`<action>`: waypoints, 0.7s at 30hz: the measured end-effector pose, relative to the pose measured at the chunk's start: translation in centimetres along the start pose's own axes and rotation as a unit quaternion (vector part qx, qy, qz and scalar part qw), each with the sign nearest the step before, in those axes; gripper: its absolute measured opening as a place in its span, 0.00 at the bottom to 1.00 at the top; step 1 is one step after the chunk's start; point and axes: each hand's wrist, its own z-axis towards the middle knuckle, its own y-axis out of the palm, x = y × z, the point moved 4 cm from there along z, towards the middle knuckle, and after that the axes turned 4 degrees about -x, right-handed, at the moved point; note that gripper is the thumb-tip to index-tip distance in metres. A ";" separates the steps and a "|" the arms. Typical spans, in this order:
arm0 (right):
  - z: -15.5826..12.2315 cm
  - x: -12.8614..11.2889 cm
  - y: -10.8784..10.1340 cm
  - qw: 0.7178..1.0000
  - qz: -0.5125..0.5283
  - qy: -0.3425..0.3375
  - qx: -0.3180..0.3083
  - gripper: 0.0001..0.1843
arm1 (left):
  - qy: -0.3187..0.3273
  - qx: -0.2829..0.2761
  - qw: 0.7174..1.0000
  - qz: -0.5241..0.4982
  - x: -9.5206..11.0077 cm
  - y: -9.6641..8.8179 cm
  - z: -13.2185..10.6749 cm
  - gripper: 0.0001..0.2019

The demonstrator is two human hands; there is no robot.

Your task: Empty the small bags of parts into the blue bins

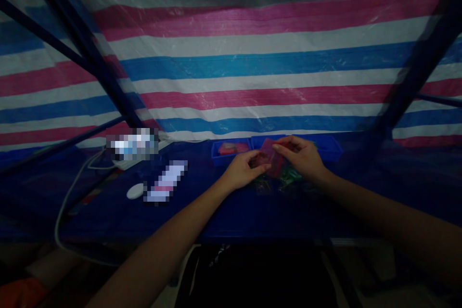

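Observation:
My left hand (244, 169) and my right hand (302, 158) meet over a dark blue table (231, 211). Together they hold a small reddish translucent packet (271, 158). The left fingers pinch its lower left side. The right fingers close on its upper right edge. Under the hands lie several small greenish and reddish pieces (285, 179), too dim to name.
Small blue trays (231, 148) stand at the table's back edge, one holding red items. A white oval object (135, 191), a white cable (68, 202) and two blurred-out items lie at left. A striped tarp (252, 57) and dark poles form the backdrop.

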 end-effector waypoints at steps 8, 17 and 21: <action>0.7 0.5 -0.8 0.997 0.061 0.021 0.040 0.19 | 0.024 0.158 0.986 -0.056 -0.3 -2.9 0.5 0.22; 0.5 0.5 -0.5 0.999 0.032 0.023 0.001 0.18 | 0.076 0.332 0.933 0.120 0.1 -9.0 -0.8 0.15; 0.4 0.5 -0.4 0.999 0.019 0.032 -0.013 0.18 | 0.072 0.334 0.926 0.159 0.0 -10.1 -0.9 0.15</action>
